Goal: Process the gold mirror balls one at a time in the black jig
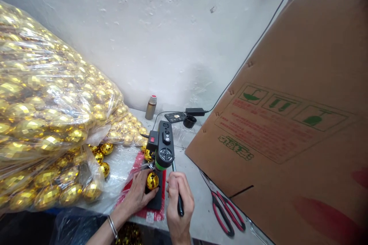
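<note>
A shiny gold faceted ball (152, 181) sits under the head of a small black bench drill press (164, 143). My left hand (137, 193), with a silver bangle at its wrist, steadies the ball on the machine's base (155, 202), thumb in front and fingers behind. My right hand (180, 199) is closed around the lever (180, 207) at the machine's right side, and its black grip end shows below my fingers. The machine's head hides where the tool meets the ball. Under the base lies a red plastic sheet (143, 212).
Clear plastic bags of gold balls (48, 111) pile up at left, with loose gold balls (105, 169) beside them. A large cardboard box (287, 122) leans at right, near red-handled scissors (227, 212). Behind stand a flask (151, 108), a black cup (189, 121) and a power adapter (194, 112).
</note>
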### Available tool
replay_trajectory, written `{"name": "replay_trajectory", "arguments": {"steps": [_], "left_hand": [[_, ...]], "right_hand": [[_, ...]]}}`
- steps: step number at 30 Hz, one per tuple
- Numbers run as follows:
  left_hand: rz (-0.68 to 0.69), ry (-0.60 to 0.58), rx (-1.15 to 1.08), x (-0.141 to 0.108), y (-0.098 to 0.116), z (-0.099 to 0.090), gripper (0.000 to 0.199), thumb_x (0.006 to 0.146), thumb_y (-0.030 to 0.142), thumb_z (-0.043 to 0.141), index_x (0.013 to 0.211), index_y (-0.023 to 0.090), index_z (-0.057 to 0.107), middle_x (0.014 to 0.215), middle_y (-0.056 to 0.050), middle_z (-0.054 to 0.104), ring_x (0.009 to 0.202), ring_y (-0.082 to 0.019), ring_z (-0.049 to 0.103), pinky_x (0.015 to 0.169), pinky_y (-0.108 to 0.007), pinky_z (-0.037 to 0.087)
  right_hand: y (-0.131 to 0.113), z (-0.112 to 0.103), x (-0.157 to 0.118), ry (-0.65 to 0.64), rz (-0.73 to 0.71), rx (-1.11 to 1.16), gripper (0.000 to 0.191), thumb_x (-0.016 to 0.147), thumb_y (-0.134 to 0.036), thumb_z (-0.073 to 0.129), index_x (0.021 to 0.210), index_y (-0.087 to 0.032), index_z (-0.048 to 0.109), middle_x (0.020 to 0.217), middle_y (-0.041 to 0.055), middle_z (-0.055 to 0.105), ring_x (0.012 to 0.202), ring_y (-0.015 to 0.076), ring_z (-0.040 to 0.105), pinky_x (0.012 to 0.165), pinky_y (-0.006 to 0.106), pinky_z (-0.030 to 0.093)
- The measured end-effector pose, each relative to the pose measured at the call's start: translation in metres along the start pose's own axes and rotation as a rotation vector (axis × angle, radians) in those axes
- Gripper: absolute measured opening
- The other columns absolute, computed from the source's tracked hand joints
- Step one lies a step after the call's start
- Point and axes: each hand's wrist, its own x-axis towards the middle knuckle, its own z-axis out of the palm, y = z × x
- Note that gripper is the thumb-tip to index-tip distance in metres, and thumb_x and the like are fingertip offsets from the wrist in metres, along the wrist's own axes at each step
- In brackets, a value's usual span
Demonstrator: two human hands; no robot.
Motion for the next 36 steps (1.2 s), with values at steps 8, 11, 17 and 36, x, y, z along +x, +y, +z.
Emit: {"name": "replay_trajectory", "arguments": {"steps": [8,11,17,36], "left_hand": [[-0.032,-0.041,0.007,-0.002,-0.006,0.002,0.05,0.084,0.038,0.073,0.127,0.022,0.055,0.121,-0.013,0.066,0.113,-0.035,0.06,0.099,-0.052,0.048],[-0.034,-0.036,0.002,-0.003,-0.008,0.004,0.05,0.084,0.038,0.074,0.127,0.022,0.055,0.123,-0.013,0.065,0.114,-0.034,0.059,0.1,-0.052,0.047],[-0.048,-0.046,-0.003,-0.001,-0.004,0.003,0.048,0.082,0.037,0.075,0.124,0.022,0.057,0.12,-0.012,0.067,0.112,-0.034,0.06,0.099,-0.052,0.047],[-0.085,-0.065,-0.012,-0.002,0.0,0.001,0.048,0.081,0.033,0.073,0.126,0.022,0.058,0.122,-0.012,0.065,0.114,-0.033,0.059,0.101,-0.051,0.046]], "right_hand": [[0.016,0.005,-0.015,0.03,-0.099,-0.022,0.026,0.101,-0.01,0.038,0.081,-0.022,0.051,0.076,-0.0011,0.052,0.066,0.0106,0.054,0.061,0.02,0.046],[0.024,0.009,-0.022,0.079,-0.137,-0.03,0.029,0.101,-0.012,0.038,0.076,-0.022,0.049,0.076,-0.0007,0.054,0.066,0.0116,0.055,0.061,0.022,0.045],[0.031,0.015,-0.027,0.125,-0.122,-0.023,0.029,0.101,-0.012,0.039,0.075,-0.022,0.05,0.074,-0.0015,0.053,0.065,0.0119,0.054,0.061,0.024,0.044],[0.048,0.019,-0.04,0.144,-0.098,0.016,0.028,0.1,-0.014,0.04,0.076,-0.023,0.05,0.076,-0.002,0.053,0.066,0.0116,0.052,0.062,0.024,0.041]]}}
